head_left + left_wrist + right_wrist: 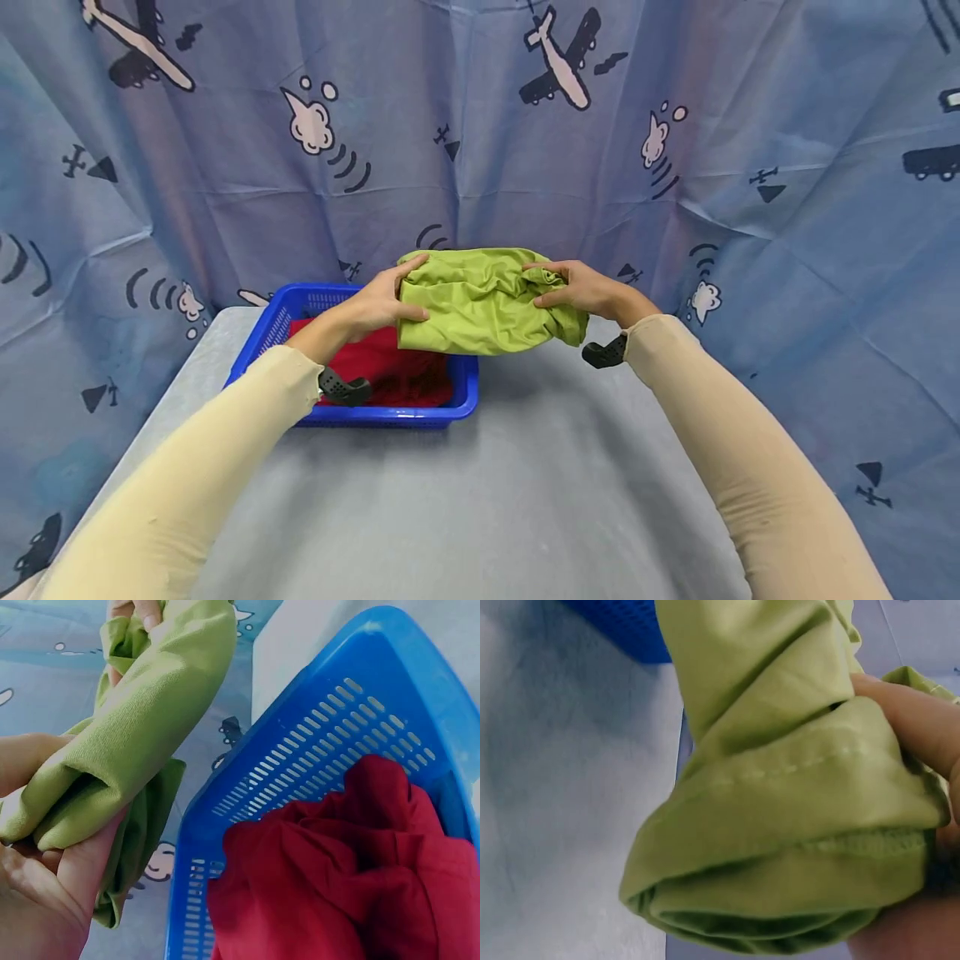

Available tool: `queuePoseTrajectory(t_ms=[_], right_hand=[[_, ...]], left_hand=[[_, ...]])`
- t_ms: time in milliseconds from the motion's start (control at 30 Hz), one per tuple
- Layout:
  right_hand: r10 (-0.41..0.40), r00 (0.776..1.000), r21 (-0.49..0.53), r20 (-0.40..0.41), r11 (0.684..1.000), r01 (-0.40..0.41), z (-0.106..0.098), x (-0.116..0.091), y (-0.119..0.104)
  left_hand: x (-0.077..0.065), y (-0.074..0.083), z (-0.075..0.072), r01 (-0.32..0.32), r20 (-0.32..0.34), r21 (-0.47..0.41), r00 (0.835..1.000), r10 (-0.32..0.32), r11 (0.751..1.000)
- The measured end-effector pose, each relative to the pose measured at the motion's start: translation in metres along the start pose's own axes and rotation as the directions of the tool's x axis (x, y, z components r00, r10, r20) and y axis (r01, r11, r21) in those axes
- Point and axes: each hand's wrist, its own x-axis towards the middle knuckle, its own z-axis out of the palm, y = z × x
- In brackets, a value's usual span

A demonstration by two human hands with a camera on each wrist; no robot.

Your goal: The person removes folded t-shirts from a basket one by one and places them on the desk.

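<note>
A folded lime-green garment [480, 312] with stitched hems is held up above the table between both hands. My left hand [382, 296] grips its left end, thumb in front and fingers around the edge. At the other end, my right hand [588, 290] pinches a bunched part of the cloth. The right wrist view shows a layered, stitched hem [780, 817] hanging below that hand. Behind and below the left hand stands a blue plastic basket [463, 392] with slotted walls. Crumpled red cloth [322, 877] lies inside it.
The basket sits on a grey-white covered table [480, 500], toward its left back. A blue curtain [420, 125] printed with airplanes hangs behind and along the sides. Black straps [345, 387] are worn on both wrists.
</note>
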Motion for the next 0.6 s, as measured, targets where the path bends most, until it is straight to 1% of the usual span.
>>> queuePoseTrajectory(t_ms=[133,267,467,600], right_hand=[[0.004,1.000,-0.025,-0.018,1.000,-0.004,-0.005,-0.003,0.007],[0.009,0.999,-0.032,-0.033,0.999,-0.010,-0.010,-0.007,0.013],[0.062,0.996,-0.054,-0.056,0.996,-0.065,-0.019,-0.012,0.025],[0.088,0.993,-0.057,-0.073,0.994,-0.092,-0.024,-0.017,0.034]], left_hand=[[0.009,-0.002,0.008,-0.006,-0.001,0.044,1.000,0.006,0.999],[0.016,-0.002,0.018,0.004,0.002,0.050,1.000,-0.004,0.999],[0.030,0.000,0.033,0.003,0.004,0.107,1.000,-0.003,0.994],[0.039,0.001,0.044,0.026,0.018,0.081,0.999,-0.028,0.996]])
